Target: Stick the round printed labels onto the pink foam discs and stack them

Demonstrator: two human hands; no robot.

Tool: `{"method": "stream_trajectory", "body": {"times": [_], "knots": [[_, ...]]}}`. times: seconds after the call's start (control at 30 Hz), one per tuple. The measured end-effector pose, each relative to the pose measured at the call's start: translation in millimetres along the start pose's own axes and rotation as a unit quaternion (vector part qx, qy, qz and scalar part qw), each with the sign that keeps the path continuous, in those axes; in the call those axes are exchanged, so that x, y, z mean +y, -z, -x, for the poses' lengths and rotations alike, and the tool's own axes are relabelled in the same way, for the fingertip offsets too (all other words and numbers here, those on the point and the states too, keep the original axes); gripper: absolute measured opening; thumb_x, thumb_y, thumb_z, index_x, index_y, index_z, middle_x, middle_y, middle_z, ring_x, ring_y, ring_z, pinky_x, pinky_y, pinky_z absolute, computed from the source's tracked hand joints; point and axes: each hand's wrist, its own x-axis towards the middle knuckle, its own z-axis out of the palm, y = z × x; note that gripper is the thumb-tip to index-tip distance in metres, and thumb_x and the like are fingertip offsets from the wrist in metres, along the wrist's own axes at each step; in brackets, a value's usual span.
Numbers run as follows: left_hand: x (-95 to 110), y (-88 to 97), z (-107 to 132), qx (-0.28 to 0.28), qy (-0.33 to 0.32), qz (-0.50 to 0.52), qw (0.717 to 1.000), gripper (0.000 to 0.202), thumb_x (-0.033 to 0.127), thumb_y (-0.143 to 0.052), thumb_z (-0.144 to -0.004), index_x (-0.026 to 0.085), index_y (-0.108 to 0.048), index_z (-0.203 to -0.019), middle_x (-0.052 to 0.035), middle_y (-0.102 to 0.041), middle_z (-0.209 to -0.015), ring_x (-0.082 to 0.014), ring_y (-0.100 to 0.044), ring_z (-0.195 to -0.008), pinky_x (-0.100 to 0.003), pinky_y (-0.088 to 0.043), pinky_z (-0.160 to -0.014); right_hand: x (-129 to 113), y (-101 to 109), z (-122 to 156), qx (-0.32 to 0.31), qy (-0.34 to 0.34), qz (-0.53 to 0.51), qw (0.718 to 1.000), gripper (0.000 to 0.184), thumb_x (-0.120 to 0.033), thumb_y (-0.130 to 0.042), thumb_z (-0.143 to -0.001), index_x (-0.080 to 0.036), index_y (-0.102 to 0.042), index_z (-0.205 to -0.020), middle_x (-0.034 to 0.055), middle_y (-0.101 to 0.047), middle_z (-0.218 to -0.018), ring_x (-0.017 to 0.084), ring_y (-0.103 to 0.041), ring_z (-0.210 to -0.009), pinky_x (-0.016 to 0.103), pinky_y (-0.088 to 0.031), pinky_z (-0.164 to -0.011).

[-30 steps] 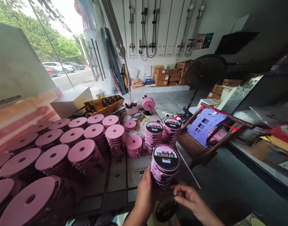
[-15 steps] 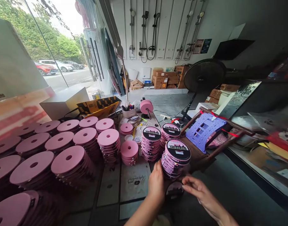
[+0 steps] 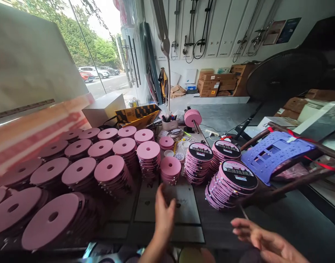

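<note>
My left hand (image 3: 164,212) is above the table's grey mat, thumb and fingers apart, with nothing in it. Just beyond its fingertips stands a short stack of pink foam discs (image 3: 170,166) with a centre hole and small pins round the rim. My right hand (image 3: 262,237) is at the lower right, off the table edge, its fingers loosely bent and apart; no held thing shows. Nearest to it is a leaning stack of pink discs topped with a black printed label (image 3: 239,174). Two more black-labelled stacks, a left one (image 3: 200,151) and a rear one (image 3: 227,149), stand behind.
Several rows of pink disc stacks (image 3: 109,168) fill the table's left side. Behind are a small dish of beads (image 3: 179,156), a pink spool on a stand (image 3: 192,117) and a pen holder (image 3: 169,124). A chair with a purple plastic back (image 3: 274,151) stands at right.
My left hand has left the labelled stack and moved left toward the short pink stack. My right hand has dropped lower, away from the labelled stack. The view has turned left.
</note>
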Motion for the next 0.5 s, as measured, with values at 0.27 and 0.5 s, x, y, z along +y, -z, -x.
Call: {"method": "stream_trajectory", "body": {"times": [0.27,0.5], "knots": [[-4,20.6,-29,0.047,0.032,0.071,0.996,0.049,0.007,-0.046,-0.058,0.012,-0.054,-0.106,-0.014,-0.062,-0.111,-0.024,-0.057,-0.104,-0.036,-0.043,-0.09,-34,-88,-48,-0.091,0.089,0.094,0.988,0.032,-0.051,-0.062,-0.069,-0.02,-0.057,-0.064,0.0047,-0.056,-0.079,0.02,-0.055,-0.077,0.031,-0.044,-0.074],[31,48.6,-8,0.097,-0.077,0.035,0.992,0.048,0.015,-0.051,-0.068,0.016,-0.047,-0.116,-0.0106,-0.053,-0.121,-0.0228,-0.047,-0.116,-0.037,-0.034,-0.099,-62,-103,-48,-0.049,0.159,0.083,0.982,0.022,-0.043,-0.063,-0.072,-0.023,-0.059,-0.065,0.0049,-0.059,-0.084,0.021,-0.055,-0.083,0.03,-0.043,-0.075]]}}
